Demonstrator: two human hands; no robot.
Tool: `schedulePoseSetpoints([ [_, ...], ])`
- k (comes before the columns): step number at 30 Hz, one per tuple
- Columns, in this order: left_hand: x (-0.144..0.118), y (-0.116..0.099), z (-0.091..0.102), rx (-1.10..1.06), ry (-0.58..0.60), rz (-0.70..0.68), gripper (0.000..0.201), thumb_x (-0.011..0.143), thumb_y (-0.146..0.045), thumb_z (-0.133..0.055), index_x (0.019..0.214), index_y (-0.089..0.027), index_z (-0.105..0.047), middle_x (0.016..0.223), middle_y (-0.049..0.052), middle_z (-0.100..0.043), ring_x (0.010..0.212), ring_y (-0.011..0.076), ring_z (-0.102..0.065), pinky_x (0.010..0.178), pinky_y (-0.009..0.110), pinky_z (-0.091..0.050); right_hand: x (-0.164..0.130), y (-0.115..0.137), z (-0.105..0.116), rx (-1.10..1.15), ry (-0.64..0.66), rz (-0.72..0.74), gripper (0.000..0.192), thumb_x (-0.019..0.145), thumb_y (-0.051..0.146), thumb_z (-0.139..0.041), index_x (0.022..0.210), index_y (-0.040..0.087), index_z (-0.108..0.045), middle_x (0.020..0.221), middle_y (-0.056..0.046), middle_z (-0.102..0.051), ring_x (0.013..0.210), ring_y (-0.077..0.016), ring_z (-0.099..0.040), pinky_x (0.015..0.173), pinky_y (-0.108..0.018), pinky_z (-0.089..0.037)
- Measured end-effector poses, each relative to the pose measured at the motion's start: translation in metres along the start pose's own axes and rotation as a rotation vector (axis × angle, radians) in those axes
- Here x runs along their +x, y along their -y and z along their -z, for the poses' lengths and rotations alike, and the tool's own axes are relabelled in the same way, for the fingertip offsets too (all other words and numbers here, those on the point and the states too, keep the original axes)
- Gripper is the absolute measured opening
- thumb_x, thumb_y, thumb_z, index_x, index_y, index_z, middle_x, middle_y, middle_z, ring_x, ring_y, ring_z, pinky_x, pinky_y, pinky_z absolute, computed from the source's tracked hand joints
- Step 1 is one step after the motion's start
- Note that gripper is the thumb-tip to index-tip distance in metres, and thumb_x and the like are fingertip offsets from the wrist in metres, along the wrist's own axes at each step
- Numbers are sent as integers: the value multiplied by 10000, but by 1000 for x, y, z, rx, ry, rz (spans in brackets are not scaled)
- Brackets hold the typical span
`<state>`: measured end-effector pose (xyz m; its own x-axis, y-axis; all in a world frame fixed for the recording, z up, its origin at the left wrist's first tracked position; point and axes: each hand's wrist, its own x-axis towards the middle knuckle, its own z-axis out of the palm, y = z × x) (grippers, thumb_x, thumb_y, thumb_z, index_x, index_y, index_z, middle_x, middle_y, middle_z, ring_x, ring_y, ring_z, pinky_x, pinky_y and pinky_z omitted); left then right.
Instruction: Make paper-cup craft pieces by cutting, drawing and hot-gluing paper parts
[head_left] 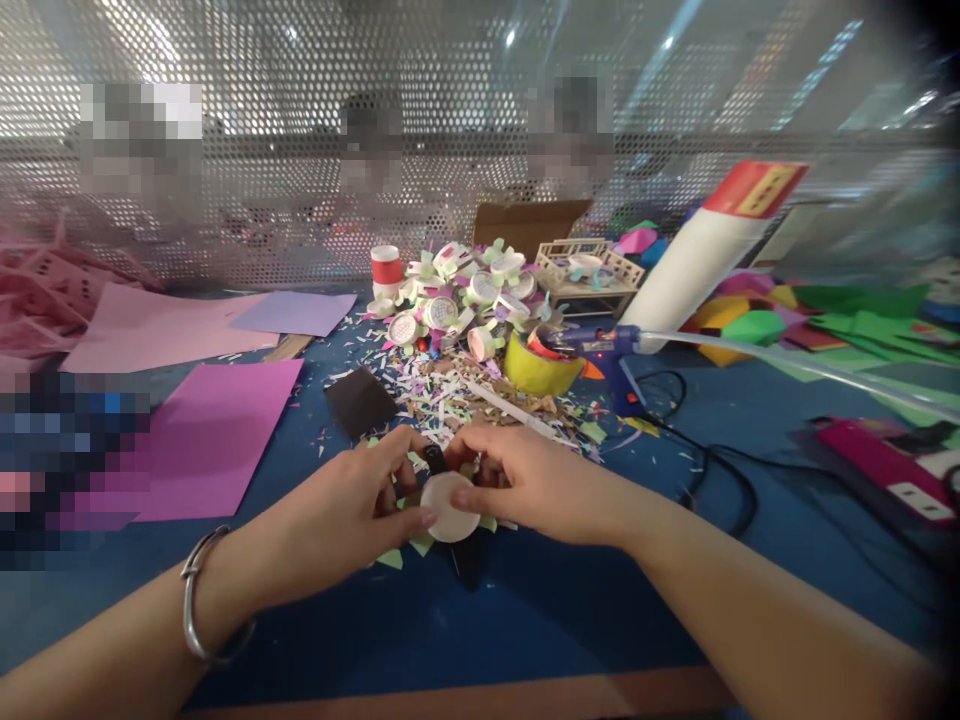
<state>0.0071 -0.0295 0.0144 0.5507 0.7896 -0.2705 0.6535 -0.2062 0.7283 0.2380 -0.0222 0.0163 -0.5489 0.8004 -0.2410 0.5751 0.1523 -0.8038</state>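
Note:
Both of my hands meet over a small white round disc held just above the blue table. My left hand pinches its left edge with thumb and fingers; a metal bangle circles that wrist. My right hand grips its right edge. Pale green paper bits stick out from under the disc. A dark tool with black handles lies beneath the hands, mostly hidden.
A pile of small white cups with green paper and paper scraps lies behind the hands. A yellow tape roll, a blue glue gun with black cord, a white bottle, pink and purple sheets, and a perforated screen with people behind it.

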Motion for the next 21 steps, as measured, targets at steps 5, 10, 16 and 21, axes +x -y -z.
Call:
schedulePoseSetpoints([
  [5,-5,-3,-2,199,-101,-16,485,905,-400,-634,1344,-345,-434,894,-35,-649,555,126,-593,503,239,-375,0,0,-2,-82,-71,41,179,880,304,-658,1020,203,-616,820,-2,-644,696,-135,-596,612,-247,-420],
  [10,-6,2,-7,312,-249,-110,612,885,-419,-676,1407,-368,-360,1112,16,-593,664,146,-617,573,279,-443,0,-2,-5,-129,-99,47,173,881,295,-649,1022,203,-609,777,13,-624,642,-118,-575,600,-247,-417],
  [16,-5,0,-7,321,-251,-292,455,852,-340,-742,1238,-315,-501,1117,17,-555,941,210,-604,769,351,-513,-2,0,-4,-216,-187,108,196,886,299,-671,1057,210,-640,1001,-25,-658,690,-110,-598,636,-258,-445],
  [21,-5,2,-6,329,-226,-315,344,833,-282,-750,1125,-267,-568,1148,35,-558,1047,246,-575,861,410,-511,-9,6,7,-267,-365,168,80,933,258,-626,985,204,-651,963,-8,-681,696,-102,-613,648,-245,-467],
])
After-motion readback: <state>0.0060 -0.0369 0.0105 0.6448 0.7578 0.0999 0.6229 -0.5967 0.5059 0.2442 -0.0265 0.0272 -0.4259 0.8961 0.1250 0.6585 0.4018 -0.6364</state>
